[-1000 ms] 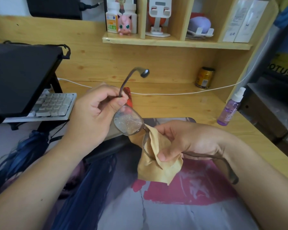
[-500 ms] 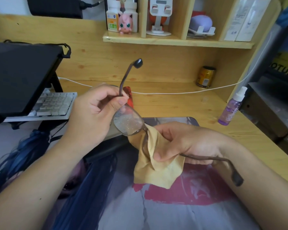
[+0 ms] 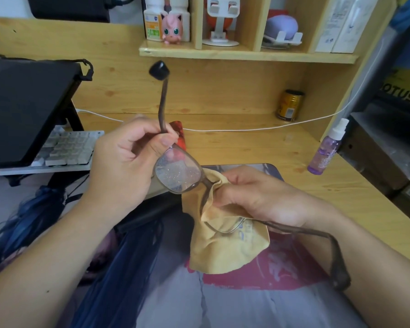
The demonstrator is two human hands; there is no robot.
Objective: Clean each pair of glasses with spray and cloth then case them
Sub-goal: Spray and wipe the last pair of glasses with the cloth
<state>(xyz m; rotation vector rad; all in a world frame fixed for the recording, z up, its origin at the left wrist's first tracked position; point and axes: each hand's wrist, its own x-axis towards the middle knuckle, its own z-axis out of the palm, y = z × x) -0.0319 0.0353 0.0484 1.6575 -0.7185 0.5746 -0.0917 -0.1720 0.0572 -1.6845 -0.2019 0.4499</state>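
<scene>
Here, above the desk [image 3: 258,147] near its front edge, the left hand [image 3: 123,166] is gripping the glasses [image 3: 179,172] at the hinge by the wet lens, while the right hand [image 3: 258,197] is pinching the yellow cloth [image 3: 223,252] round the other lens; the spray bottle [image 3: 326,150] is standing by the desk's right edge

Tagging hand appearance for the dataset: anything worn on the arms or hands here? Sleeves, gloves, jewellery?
Nothing worn shows. The left hand and right hand are both bare: no gloves, and no rings or watch on the sides in view. Both forearms are bare right to the frame edge, so no sleeve shows. No marks or tattoos visible.
</scene>
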